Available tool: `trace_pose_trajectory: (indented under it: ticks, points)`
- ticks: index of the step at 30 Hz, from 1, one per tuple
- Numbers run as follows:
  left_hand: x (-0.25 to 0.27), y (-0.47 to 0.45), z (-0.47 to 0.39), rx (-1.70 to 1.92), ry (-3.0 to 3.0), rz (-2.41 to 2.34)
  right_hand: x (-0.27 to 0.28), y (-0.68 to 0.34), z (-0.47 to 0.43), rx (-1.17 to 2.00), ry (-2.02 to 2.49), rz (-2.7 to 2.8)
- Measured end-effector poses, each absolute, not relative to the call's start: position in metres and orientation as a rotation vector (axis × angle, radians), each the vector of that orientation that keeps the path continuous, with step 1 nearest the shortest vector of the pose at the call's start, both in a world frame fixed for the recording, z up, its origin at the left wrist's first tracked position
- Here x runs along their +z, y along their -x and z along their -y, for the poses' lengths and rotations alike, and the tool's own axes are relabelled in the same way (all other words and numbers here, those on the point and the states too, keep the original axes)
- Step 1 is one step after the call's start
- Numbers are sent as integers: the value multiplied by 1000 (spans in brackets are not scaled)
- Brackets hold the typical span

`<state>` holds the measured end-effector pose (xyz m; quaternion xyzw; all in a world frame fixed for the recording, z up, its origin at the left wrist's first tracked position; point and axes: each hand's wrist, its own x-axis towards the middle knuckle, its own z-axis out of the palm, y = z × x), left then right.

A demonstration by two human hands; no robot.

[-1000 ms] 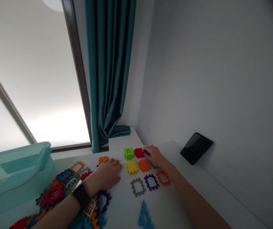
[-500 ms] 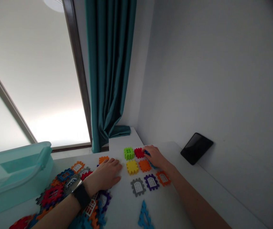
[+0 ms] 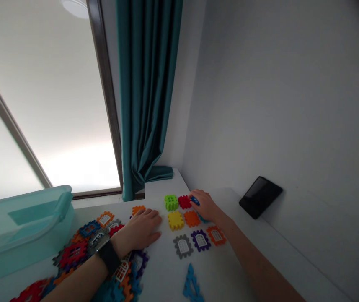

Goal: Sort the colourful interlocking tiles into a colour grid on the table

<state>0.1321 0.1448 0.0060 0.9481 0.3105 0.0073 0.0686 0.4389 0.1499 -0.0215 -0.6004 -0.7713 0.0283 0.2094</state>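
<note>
My right hand has its fingers closed on a dark blue notched building tile, just right of a red tile. Under that hand a lighter blue piece shows only in part. My left hand lies palm down on the table with fingers spread, holding nothing, beside an orange tile. Between the hands are a bright green stack, a yellow tile and another orange tile. Nearer me lie grey, purple and orange window tiles in a row.
A heap of mixed tiles spreads under and around my left forearm. Left of it stands a translucent teal tub. A blue triangular piece lies near the front. A black tablet is at the right by the wall.
The view has shifted slightly, moving the scene a little to the right. More of the dark blue tile shows at my right fingertips. My left hand stays in place on the table.
</note>
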Motion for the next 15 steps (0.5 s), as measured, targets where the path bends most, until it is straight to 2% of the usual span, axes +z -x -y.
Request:
trace_pose_trajectory:
  ticks: [15]
  points:
    - [21,-104,-130,192,-2890,-1022,23,-379,-120,40,1407,2243]
